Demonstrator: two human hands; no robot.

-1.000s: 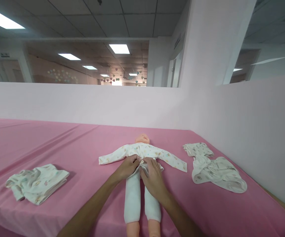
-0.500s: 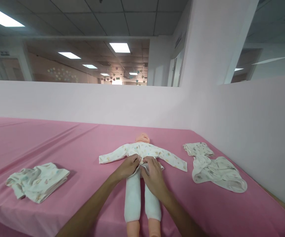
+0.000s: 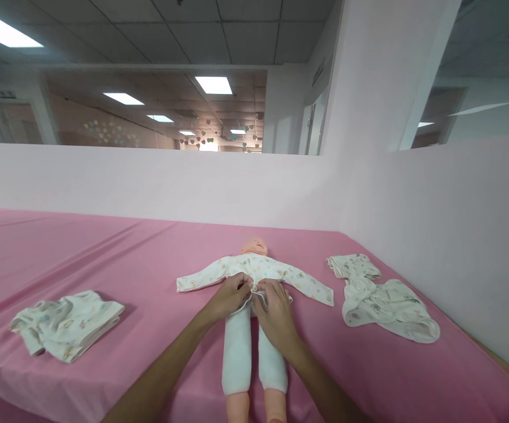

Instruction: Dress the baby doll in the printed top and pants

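A baby doll (image 3: 254, 245) lies on its back on the pink table (image 3: 148, 270), head away from me, in a white patterned top (image 3: 280, 271) and pale trousers (image 3: 236, 352). My left hand (image 3: 230, 296) and my right hand (image 3: 275, 314) meet at the doll's waist. Both are closed, pinching the lower hem of the top from either side. My fingertips touch at the front opening, where a small button shows.
A folded patterned garment (image 3: 67, 323) lies at the left on the table. A crumpled pale garment (image 3: 381, 299) lies to the right of the doll, close to the pink wall (image 3: 457, 235). The table's right edge runs along that wall.
Both hands have stayed at the doll's waist, shifting slightly up and closer together on the hem. Nothing else has moved.
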